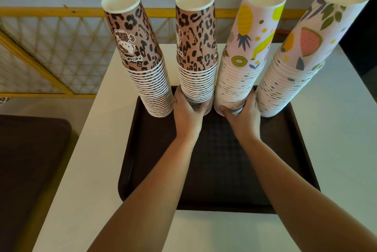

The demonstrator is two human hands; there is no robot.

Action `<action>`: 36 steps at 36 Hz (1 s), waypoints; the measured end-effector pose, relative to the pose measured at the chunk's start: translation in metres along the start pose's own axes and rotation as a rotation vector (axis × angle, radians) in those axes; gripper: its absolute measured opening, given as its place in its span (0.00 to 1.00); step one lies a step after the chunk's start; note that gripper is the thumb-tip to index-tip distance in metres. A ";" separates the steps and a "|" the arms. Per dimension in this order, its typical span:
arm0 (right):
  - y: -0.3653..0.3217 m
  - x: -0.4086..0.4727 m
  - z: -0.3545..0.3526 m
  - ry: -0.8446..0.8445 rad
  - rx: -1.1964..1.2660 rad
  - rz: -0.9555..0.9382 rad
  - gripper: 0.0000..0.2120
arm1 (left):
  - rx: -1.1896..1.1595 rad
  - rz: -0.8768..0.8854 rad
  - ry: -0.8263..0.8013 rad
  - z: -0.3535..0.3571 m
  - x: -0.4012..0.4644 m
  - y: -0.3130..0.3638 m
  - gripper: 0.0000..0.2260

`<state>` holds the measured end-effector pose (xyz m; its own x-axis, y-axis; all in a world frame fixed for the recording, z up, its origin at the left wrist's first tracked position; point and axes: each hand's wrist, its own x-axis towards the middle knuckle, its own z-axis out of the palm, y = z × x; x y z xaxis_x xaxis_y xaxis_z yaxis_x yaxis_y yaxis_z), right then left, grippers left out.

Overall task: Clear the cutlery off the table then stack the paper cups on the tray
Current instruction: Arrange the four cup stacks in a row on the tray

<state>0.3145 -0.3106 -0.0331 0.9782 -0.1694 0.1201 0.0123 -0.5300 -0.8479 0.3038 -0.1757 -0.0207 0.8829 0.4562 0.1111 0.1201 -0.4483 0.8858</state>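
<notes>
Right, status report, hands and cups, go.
Left hand grips inner leopard stack at base. Right hand grips inner fruit stack. Four stacks upright on tray. No cutlery visible.

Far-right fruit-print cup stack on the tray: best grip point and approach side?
Grip the fruit-print stack low, around its widest rims near the tray, coming from the near side, probably as both hands hold their stacks. It is tall and inverted, so a high grip would likely tip it.
</notes>
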 end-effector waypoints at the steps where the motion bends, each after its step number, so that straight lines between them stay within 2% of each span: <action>1: 0.001 -0.001 -0.002 -0.005 0.004 -0.011 0.40 | 0.004 0.007 -0.006 -0.001 0.000 0.000 0.35; 4: 0.006 -0.013 -0.011 0.037 0.015 -0.028 0.40 | 0.016 0.007 0.006 -0.002 -0.009 0.000 0.35; 6: 0.008 -0.024 -0.020 0.187 0.045 -0.007 0.35 | 0.002 -0.031 0.070 -0.001 -0.024 0.000 0.35; 8: 0.010 -0.029 -0.030 0.380 0.052 -0.016 0.30 | -0.006 -0.046 0.118 0.002 -0.043 0.001 0.31; 11: 0.014 -0.015 -0.043 0.556 0.031 0.017 0.35 | -0.032 -0.061 0.061 0.010 -0.062 0.005 0.26; 14: 0.015 0.011 -0.054 0.509 0.068 0.098 0.46 | -0.053 -0.072 0.032 0.015 -0.063 0.009 0.28; 16: 0.018 0.023 -0.059 0.405 0.082 0.081 0.49 | -0.066 -0.075 0.047 0.017 -0.059 0.010 0.29; 19: 0.021 0.028 -0.062 0.321 0.084 0.070 0.45 | -0.064 -0.077 0.072 0.018 -0.054 0.008 0.32; 26: 0.020 0.026 -0.064 0.320 0.100 0.046 0.45 | -0.029 0.001 0.063 0.012 -0.033 0.008 0.41; 29: 0.014 0.013 -0.058 0.442 0.099 0.039 0.45 | -0.010 0.027 0.067 0.008 -0.020 0.008 0.41; 32: 0.010 -0.009 -0.044 0.581 0.013 -0.015 0.38 | -0.001 0.039 0.069 0.005 -0.009 0.005 0.38; 34: 0.007 -0.022 -0.033 0.536 0.012 -0.041 0.32 | 0.004 0.054 0.061 0.003 -0.002 0.002 0.37; 36: 0.006 -0.026 -0.021 0.395 0.000 -0.065 0.31 | 0.013 0.068 0.053 0.002 0.001 0.000 0.36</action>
<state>0.2844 -0.3266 -0.0306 0.8206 -0.4416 0.3629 0.0717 -0.5504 -0.8318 0.3054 -0.1769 -0.0216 0.8640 0.4642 0.1949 0.0668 -0.4893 0.8696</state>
